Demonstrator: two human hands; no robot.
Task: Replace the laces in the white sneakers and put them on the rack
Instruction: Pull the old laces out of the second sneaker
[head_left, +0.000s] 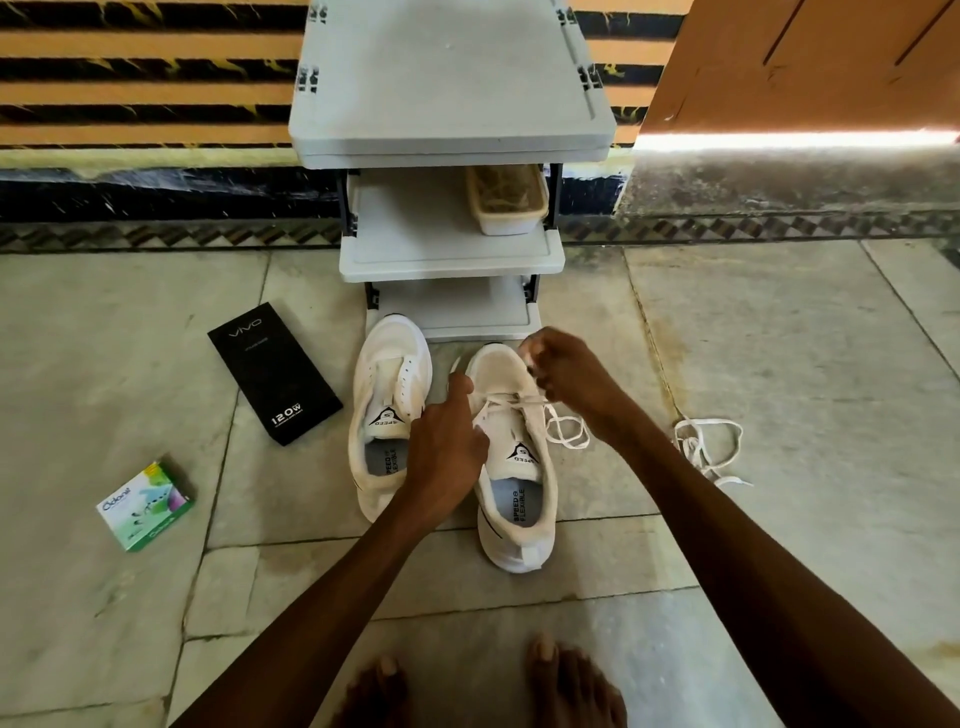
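Nearest me, my left hand (447, 447) sits curled against the inner side of the right sneaker (514, 551), forefinger toward the toe. I can't tell whether it pinches anything, while just beyond it my right hand (563, 376) is clamped finger-and-thumb on the lace (511, 400) crossing the lowest eyelets. Its tail loops slack on the floor beside the shoe, so a hard tug could leave one end short or drag it out of an eyelet. Left sneaker (389, 415) unlaced alongside, loose lace (706, 441) off right, rack (415, 249) just ahead.
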